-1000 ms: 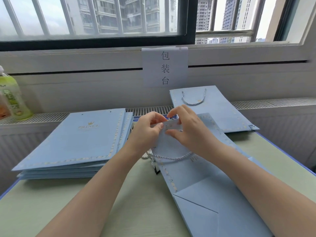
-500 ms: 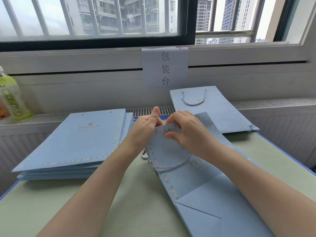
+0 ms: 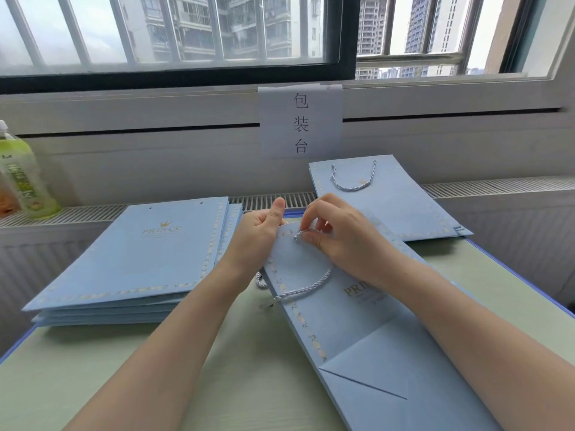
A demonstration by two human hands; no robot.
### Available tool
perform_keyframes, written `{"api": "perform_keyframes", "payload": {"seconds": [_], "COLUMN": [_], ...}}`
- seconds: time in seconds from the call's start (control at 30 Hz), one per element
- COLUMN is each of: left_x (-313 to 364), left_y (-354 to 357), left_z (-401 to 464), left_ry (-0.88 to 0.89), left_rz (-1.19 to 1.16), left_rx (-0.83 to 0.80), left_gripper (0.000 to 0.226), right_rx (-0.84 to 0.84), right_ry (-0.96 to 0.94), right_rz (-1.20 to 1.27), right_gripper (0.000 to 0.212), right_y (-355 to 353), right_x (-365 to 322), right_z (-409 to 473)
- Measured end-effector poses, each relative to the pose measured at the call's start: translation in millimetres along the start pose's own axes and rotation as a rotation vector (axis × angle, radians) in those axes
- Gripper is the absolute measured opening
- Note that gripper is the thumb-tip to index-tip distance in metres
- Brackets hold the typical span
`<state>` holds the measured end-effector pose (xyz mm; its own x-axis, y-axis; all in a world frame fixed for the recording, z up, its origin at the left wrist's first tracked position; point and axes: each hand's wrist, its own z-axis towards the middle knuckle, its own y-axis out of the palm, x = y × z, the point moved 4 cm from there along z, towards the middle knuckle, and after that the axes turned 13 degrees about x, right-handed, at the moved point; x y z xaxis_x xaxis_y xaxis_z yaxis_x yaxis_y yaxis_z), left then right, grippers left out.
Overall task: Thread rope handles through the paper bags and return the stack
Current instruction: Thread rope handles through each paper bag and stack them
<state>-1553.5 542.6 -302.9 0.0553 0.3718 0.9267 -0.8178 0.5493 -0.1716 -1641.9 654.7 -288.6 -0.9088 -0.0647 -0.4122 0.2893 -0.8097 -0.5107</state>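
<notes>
A flat light-blue paper bag (image 3: 357, 331) lies on the table in front of me, its open top edge lifted toward the window. My left hand (image 3: 258, 237) grips the bag's top left corner, thumb up. My right hand (image 3: 336, 234) pinches the end of a silver-white rope handle (image 3: 298, 290) at a hole near the top edge. The rope loops down across the bag's face and off its left edge. A stack of blue bags without handles (image 3: 140, 259) lies at the left. One bag with a rope handle (image 3: 382, 197) lies at the back right.
The pale green table (image 3: 217, 384) has a blue rim. A green drink bottle (image 3: 21, 175) stands on the radiator ledge at far left. A paper sign (image 3: 300, 122) is taped to the wall under the window.
The bag's top edge has been laid flatter. My right hand has shifted from gripping the rim to pinching the rope end at the hole. My left thumb has risen.
</notes>
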Motion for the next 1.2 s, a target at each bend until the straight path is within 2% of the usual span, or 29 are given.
{"api": "perform_keyframes", "payload": {"seconds": [0.2, 0.27, 0.37, 0.43, 0.5, 0.57, 0.63, 0.7, 0.73, 0.77, 0.83, 0.87, 0.93, 1.03, 1.1, 1.2], "left_x": [0, -2, -6, -6, -3, 1, 10, 18, 19, 19, 19, 21, 22, 21, 19, 11], "left_y": [0, 0, -1, -1, 1, 8, 16, 23, 26, 28, 32, 32, 28, 20, 15, 10], "left_z": [1, 2, 3, 2, -1, -7, -16, -24, -27, -28, -31, -33, -30, -24, -22, -16], "left_ry": [0.013, 0.034, 0.100, 0.223, 0.423, 0.639, 0.783, 0.785, 0.704, 0.579, 0.345, 0.284, 0.238, 0.218, 0.193, 0.151], "left_rz": [0.054, 0.093, 0.246, 0.392, 0.610, 0.716, 0.635, 0.557, 0.505, 0.432, 0.215, 0.125, 0.049, 0.010, -0.001, 0.055], "left_rx": [-0.019, -0.021, 0.002, 0.029, 0.051, 0.044, 0.001, -0.038, -0.077, -0.137, -0.263, -0.282, -0.255, -0.181, -0.146, -0.064], "left_gripper": [0.056, 0.055, 0.033, 0.019, 0.010, 0.032, 0.052, 0.062, 0.062, 0.057, 0.034, 0.025, 0.022, 0.022, 0.023, 0.022], "right_rx": [-0.003, 0.020, 0.077, 0.134, 0.197, 0.255, 0.273, 0.230, 0.198, 0.165, 0.122, 0.121, 0.110, -0.048, -0.185, -0.254], "right_ry": [0.045, 0.162, 0.371, 0.514, 0.651, 0.727, 0.731, 0.695, 0.676, 0.659, 0.593, 0.516, 0.324, 0.161, 0.157, 0.361], "right_rz": [0.019, 0.094, 0.328, 0.528, 0.777, 0.923, 0.962, 0.899, 0.864, 0.832, 0.692, 0.542, 0.162, -0.388, -0.633, -0.649], "right_gripper": [0.012, 0.011, 0.015, 0.011, 0.005, 0.007, 0.010, 0.013, 0.013, 0.014, 0.013, 0.013, 0.013, 0.016, 0.021, 0.027], "right_y": [-1, -4, -10, -16, -23, -31, -36, -36, -35, -34, -31, -31, -28, -22, -21, -27], "right_x": [-2, -1, 1, 4, 7, 10, 14, 14, 14, 13, 10, 10, 15, 31, 42, 53], "right_z": [-1, 1, 4, 6, 8, 10, 12, 11, 11, 10, 10, 10, 10, 4, 1, -3]}}
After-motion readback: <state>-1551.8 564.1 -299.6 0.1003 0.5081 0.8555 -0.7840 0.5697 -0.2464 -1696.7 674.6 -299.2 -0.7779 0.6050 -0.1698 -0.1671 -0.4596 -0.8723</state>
